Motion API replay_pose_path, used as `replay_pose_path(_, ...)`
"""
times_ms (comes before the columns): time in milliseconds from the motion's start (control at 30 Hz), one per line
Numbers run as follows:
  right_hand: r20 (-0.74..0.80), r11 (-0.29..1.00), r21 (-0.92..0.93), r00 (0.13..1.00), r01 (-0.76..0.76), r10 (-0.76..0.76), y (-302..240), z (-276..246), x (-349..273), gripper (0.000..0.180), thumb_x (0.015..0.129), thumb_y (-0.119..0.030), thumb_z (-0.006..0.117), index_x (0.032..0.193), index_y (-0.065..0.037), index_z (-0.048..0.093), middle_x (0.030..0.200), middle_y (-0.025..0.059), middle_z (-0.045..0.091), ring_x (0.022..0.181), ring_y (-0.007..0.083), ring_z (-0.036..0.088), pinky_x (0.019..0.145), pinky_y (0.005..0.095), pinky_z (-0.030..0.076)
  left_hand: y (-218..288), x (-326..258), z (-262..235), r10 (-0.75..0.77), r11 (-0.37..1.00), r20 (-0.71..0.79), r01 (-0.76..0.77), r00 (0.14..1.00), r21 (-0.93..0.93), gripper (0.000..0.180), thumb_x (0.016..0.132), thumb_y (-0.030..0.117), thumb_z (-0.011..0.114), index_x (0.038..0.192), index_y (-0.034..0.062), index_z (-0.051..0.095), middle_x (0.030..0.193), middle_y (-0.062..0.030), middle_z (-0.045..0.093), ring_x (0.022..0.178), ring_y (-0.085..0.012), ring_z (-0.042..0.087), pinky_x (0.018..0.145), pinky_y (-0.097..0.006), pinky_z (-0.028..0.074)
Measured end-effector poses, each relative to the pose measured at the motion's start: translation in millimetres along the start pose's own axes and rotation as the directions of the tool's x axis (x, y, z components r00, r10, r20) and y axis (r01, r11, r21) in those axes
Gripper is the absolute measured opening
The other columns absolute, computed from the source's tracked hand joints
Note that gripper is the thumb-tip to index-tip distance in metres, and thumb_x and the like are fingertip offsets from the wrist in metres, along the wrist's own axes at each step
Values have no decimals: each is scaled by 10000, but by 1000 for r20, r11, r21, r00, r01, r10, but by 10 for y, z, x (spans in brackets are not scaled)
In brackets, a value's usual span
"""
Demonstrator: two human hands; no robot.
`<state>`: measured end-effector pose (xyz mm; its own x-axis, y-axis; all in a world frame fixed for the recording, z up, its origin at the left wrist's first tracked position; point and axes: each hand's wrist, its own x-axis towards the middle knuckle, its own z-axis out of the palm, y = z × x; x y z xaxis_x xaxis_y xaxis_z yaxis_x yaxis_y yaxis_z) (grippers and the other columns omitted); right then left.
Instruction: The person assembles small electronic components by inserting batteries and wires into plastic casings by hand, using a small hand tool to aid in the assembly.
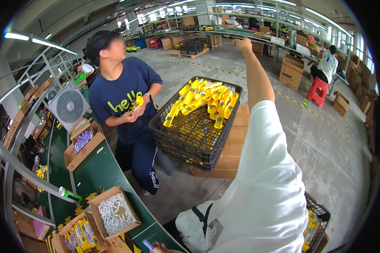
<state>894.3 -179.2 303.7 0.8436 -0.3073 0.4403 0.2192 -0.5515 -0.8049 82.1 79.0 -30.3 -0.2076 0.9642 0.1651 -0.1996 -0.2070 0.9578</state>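
The wearer's right hand [242, 43] was raised far overhead at the end of an outstretched arm in a white sleeve, fingers curled loosely and holding nothing that could be made out. The left hand [160, 248] barely showed at the lower edge, resting on the green bench beside a small light-blue object [147, 244]; how far it was open could not be told.

Below and to the left of the raised arm sat a black plastic crate [173, 139], tilted on a stack of cardboard cartons [234, 143] and heaped with yellow plastic parts [204, 101]. These looked light, rigid and smooth, likely easy to pinch around the slim middle of each piece. Most lay with their long axes running from the crate's near-left corner up toward its far-right, though the pile was jumbled.

Further left, a co-worker in a navy T-shirt [122, 92] held one yellow part [138, 102] at chest height. Near the left hand, open cardboard boxes held white pieces [114, 213] and yellow pieces [78, 236], with a green cylinder [69, 194] and a white fan [69, 106] beyond.
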Motion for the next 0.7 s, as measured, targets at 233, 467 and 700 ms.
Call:
replay_pose_path(233,68,995,55,994,-87,84,120,263,26,747,749,-408,849,1290,84,696,1343,297,700,1296,421,659,1103,451,520,136,-54,88,-1,998,-65,5,998,59,604,998,500,748,1168,-62,606,972,-195,778,860,-278,755,782,-358,621)
replay_pose_path(467,-394,969,184,916,162,-79,-408,595,-33,829,784,-336,841,1427,119,583,934,149,798,910,249,762,898,369,570,-305,129,-90,-31,991,13,32,999,-127,376,1049,352,704,1225,33,611,1085,-113,708,970,-184,674,837,-311,529)
replay_pose_path(700,-367,865,346,901,363,-231,-89,601,186,695,872,-370,827,1392,57,651,948,154,798,870,182,723,829,355,569,54,127,216,-74,884,41,84,996,-460,339,998,250,718,1230,49,576,1102,-159,703,916,-178,657,800,-270,506)
